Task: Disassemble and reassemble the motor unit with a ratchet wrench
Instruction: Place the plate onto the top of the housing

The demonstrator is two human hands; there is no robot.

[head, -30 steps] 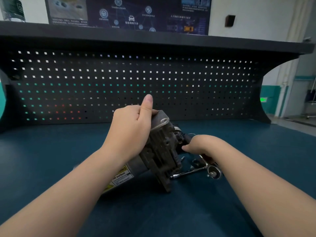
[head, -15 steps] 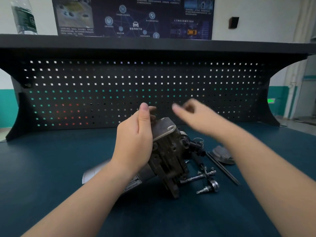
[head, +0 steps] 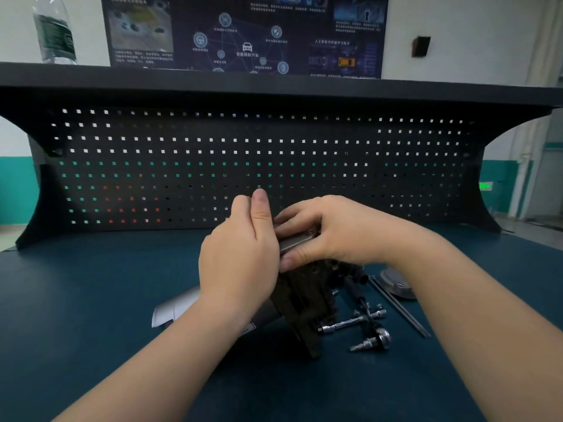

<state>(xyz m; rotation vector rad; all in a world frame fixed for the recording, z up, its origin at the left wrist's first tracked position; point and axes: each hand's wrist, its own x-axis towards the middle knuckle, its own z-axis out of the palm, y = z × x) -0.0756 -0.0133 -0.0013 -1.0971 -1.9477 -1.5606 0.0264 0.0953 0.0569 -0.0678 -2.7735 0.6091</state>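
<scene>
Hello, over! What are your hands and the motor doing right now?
Both hands grip the motor unit: left hand, right hand on top. Ratchet wrench lies loose on the bench beside it. Nothing in the way.

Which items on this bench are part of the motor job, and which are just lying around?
In use:
- motor unit, tilted on the bench
- left hand gripping it
- right hand gripping its top plate
- ratchet wrench, lying beside it, untouched
- extension bar and loose grey cover, likely part of it

Lying about:
- water bottle on the shelf
- wall poster
</scene>
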